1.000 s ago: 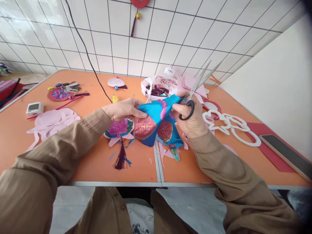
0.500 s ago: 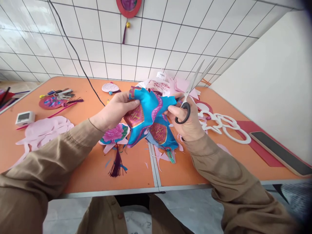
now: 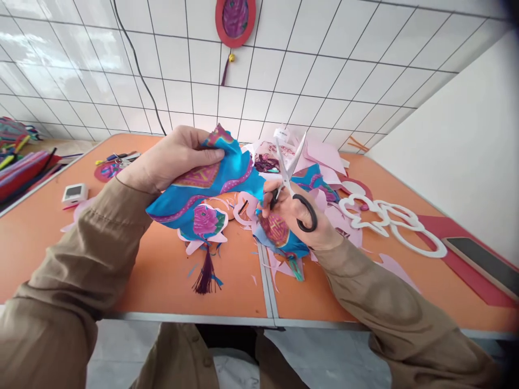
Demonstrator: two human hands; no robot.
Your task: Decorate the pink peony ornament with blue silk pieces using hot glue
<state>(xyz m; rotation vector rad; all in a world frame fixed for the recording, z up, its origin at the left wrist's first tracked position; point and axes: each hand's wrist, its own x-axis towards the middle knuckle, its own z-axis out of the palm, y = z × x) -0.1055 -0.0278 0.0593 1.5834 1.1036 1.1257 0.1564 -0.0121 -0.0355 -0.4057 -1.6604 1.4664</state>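
Between thumb and fingers, my left hand (image 3: pixel 178 154) pinches the upper left of a blue patterned piece of cloth (image 3: pixel 221 181) with purple bands. My right hand (image 3: pixel 300 216) keeps hold of black-handled scissors (image 3: pixel 288 172), blades apart and pointing up, away from the cloth. The fingertips of that hand are at the cloth's right end. Under the cloth lies a cut-out with a pink flower (image 3: pixel 205 220) and a dark purple tassel (image 3: pixel 207 273). Below my right hand is another blue cloth piece (image 3: pixel 279 229) with an orange-red pattern, partly covered.
Pink paper scraps (image 3: pixel 343 219) and white ring-shaped cut-outs (image 3: pixel 377 216) lie to the right, near a phone (image 3: pixel 482 265) on red card (image 3: pixel 478 281). At left stand a small white device (image 3: pixel 75 194) and keys (image 3: pixel 130 158). A round ornament (image 3: pixel 235 21) hangs on the tiled wall.
My left hand has drawn its end of the cloth leftward and up, stretching the cloth out between both hands. The scissors have tilted to the left. The camera view has shifted a little.
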